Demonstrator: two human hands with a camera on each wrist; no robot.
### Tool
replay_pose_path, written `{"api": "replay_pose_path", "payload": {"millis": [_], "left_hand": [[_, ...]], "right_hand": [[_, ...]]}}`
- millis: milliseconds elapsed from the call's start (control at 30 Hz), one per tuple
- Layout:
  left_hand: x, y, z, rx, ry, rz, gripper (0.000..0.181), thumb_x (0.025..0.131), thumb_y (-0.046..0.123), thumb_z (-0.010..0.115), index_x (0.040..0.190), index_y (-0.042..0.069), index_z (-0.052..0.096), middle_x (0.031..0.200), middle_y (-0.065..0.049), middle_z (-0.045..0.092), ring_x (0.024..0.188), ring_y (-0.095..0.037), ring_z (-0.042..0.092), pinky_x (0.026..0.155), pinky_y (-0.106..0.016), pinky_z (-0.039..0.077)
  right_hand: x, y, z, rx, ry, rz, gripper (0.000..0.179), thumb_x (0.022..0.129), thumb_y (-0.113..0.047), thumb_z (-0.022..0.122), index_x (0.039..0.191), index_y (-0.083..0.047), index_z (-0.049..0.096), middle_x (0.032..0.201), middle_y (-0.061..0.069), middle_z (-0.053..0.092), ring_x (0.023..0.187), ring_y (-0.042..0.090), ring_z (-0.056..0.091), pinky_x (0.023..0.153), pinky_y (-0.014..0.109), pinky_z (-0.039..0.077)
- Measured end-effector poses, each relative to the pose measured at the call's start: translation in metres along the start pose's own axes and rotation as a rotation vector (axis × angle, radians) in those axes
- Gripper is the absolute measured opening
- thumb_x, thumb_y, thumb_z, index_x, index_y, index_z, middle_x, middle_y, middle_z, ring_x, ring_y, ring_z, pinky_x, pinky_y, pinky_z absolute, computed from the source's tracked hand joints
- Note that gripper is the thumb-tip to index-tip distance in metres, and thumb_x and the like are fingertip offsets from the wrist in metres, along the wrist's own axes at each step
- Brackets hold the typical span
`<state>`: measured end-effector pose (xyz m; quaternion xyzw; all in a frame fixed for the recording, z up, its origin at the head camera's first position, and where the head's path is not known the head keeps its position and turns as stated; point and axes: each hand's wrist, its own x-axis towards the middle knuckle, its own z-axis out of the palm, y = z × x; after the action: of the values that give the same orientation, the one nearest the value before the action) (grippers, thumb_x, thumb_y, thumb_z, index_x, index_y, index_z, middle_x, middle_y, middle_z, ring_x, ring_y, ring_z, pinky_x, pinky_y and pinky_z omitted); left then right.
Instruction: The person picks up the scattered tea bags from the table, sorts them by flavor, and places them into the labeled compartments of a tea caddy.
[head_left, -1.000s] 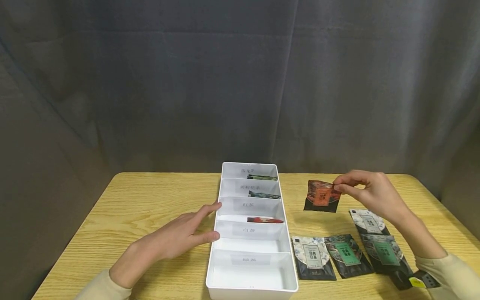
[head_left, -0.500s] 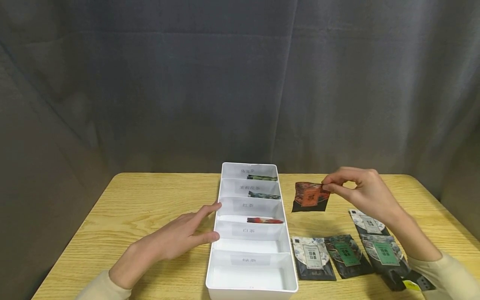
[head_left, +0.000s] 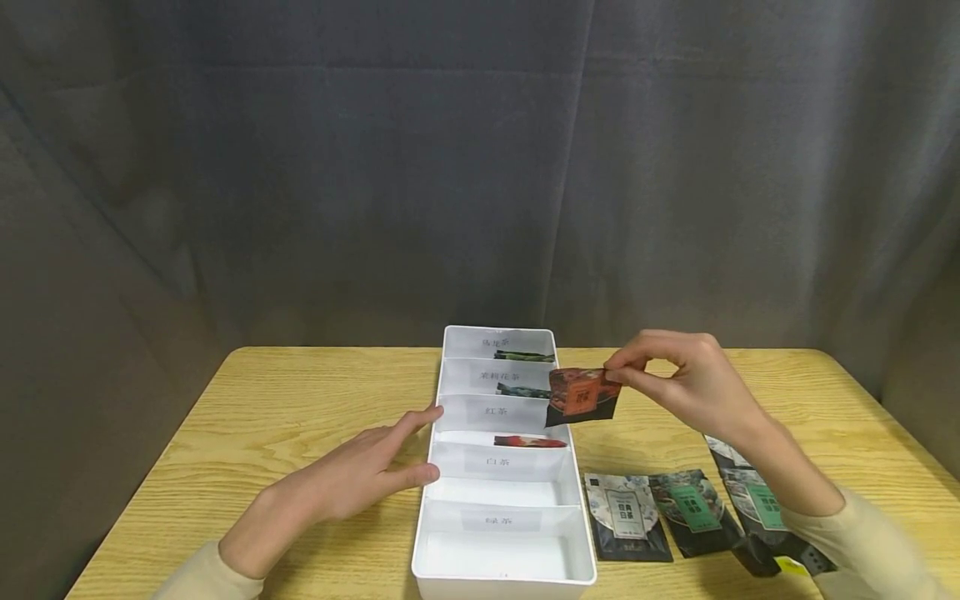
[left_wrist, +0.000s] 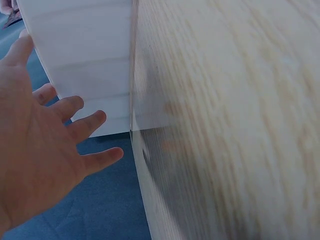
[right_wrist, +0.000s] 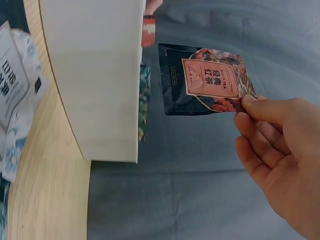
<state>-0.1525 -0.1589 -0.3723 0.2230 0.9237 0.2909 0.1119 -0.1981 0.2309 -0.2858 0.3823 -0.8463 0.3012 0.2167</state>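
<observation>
The background is filled by a dark curtain [head_left: 375, 167], the lower part by a wooden worktop [head_left: 300, 392]. At lower centre a white divided tray [head_left: 495, 554] is set lengthwise. Its left rim is touched by the left hand [head_left: 367, 462], whose extended fingers grasp nothing; presumably the tray is being steadied. Right of centre, a red-labelled sachet [head_left: 581, 396] is pinched at its upper right corner by the right hand [head_left: 690, 383], probably so that its lower edge is kept unobstructed. It is seen across the tray's right rim, its height above it unclear. At lower right, a white-labelled sachet [head_left: 626, 517] and a green-labelled sachet [head_left: 695, 511] are laid label up, likely for easy reading. Since the earlier frame, the red-labelled sachet has been carried leftward, from beside the tray to its rim; the left hand and tray are left unmoved.
</observation>
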Motion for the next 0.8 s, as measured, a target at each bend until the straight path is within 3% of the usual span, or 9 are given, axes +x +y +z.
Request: {"api": "replay_pose_path", "payload": {"millis": [300, 567, 800], "left_hand": [[-0.001, 0.0, -0.001, 0.003, 0.001, 0.012, 0.074, 0.093, 0.071, 0.046, 0.156, 0.042, 0.02, 0.16, 0.007, 0.034, 0.145, -0.026, 0.038, 0.117, -0.052, 0.032], [-0.001, 0.0, 0.0, 0.02, 0.009, 0.044, 0.071, 0.096, 0.066, 0.046, 0.157, 0.039, 0.02, 0.16, 0.003, 0.034, 0.144, -0.029, 0.038, 0.116, -0.054, 0.032], [-0.002, 0.002, -0.001, 0.003, -0.002, 0.004, 0.073, 0.095, 0.068, 0.047, 0.157, 0.04, 0.021, 0.159, 0.006, 0.035, 0.145, -0.025, 0.037, 0.117, -0.052, 0.032]], "right_hand": [[0.007, -0.014, 0.017, 0.077, 0.044, -0.08, 0.03, 0.077, 0.008, 0.079, 0.09, -0.019, 0.077, 0.083, -0.007, 0.073, 0.071, 0.001, 0.064, 0.062, 0.012, 0.049], [0.009, -0.02, 0.032, 0.101, 0.058, -0.051, 0.028, 0.078, 0.007, 0.079, 0.089, -0.02, 0.077, 0.082, -0.008, 0.073, 0.071, 0.002, 0.064, 0.061, 0.012, 0.048], [0.008, -0.021, 0.043, 0.129, 0.029, -0.023, 0.025, 0.081, 0.004, 0.078, 0.089, -0.019, 0.078, 0.082, -0.008, 0.073, 0.071, 0.002, 0.063, 0.062, 0.014, 0.051]]}}
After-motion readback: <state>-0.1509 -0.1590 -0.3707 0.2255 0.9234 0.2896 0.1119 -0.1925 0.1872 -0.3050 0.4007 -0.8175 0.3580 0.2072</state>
